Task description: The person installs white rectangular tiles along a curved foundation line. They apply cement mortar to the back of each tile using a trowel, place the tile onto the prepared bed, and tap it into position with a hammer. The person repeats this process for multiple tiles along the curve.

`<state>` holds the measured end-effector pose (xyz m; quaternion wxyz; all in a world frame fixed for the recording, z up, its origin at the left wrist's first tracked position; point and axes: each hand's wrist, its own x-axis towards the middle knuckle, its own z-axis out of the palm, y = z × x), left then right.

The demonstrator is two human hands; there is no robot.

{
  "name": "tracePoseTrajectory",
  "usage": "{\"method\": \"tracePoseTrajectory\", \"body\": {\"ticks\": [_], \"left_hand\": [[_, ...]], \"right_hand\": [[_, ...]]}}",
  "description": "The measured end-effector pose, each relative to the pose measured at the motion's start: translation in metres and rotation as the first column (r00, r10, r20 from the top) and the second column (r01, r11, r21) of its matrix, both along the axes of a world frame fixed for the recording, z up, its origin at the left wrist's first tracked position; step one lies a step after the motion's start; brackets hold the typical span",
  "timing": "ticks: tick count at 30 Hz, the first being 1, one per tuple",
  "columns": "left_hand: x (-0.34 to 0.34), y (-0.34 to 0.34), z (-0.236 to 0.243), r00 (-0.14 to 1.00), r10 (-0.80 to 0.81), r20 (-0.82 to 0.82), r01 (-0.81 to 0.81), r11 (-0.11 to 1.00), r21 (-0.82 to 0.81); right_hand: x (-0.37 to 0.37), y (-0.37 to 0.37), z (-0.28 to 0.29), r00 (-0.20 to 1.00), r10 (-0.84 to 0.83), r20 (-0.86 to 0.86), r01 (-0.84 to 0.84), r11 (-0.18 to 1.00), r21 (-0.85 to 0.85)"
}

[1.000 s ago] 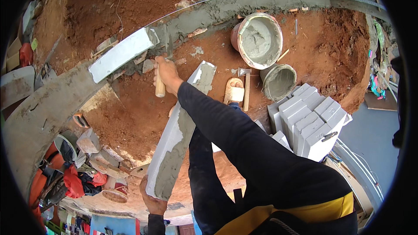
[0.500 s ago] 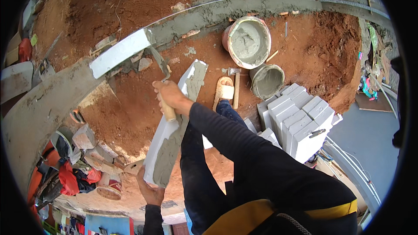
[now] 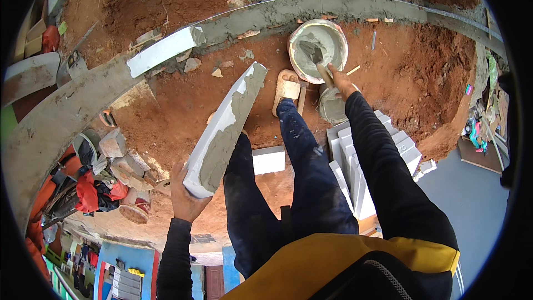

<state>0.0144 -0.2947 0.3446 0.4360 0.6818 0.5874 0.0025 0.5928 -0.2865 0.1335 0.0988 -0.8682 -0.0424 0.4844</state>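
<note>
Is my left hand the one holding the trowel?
No, the right hand grips the trowel by its handle, while the left hand holds the mortar-smeared block.

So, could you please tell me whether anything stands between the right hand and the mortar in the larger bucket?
Only the near rim of the larger bucket seems to lie between the right hand and the mortar; the held trowel crosses it, its blade inside. Nothing else visible stands in the way.
</note>
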Motion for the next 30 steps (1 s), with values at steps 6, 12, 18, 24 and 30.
{"method": "tracePoseTrajectory", "body": {"ticks": [6,12,18,24,30], "left_hand": [[0.068,0.021,0.023,0.995,0.095,-0.018,-0.096,0.991,-0.097],[0.138,0.055,0.081,0.976,0.198,-0.088,-0.201,0.979,-0.024],[0.127,0.06,0.238,0.824,0.56,-0.089,-0.566,0.818,-0.102],[0.095,-0.001,0.355,0.534,0.842,-0.072,-0.84,0.519,-0.157],[0.081,-0.045,0.325,0.19,0.98,0.058,-0.828,0.192,-0.526]], "right_hand": [[-0.082,-0.084,0.051,0.886,0.191,0.423,-0.375,0.83,0.412],[-0.218,-0.146,0.087,0.964,-0.045,-0.261,0.094,0.98,0.178],[-0.284,-0.121,0.11,0.129,-0.831,-0.541,0.67,0.476,-0.57],[-0.264,-0.083,0.177,-0.109,-0.513,-0.852,0.845,0.403,-0.351],[-0.166,-0.047,0.246,0.211,-0.43,-0.878,0.834,0.547,-0.068]]}}
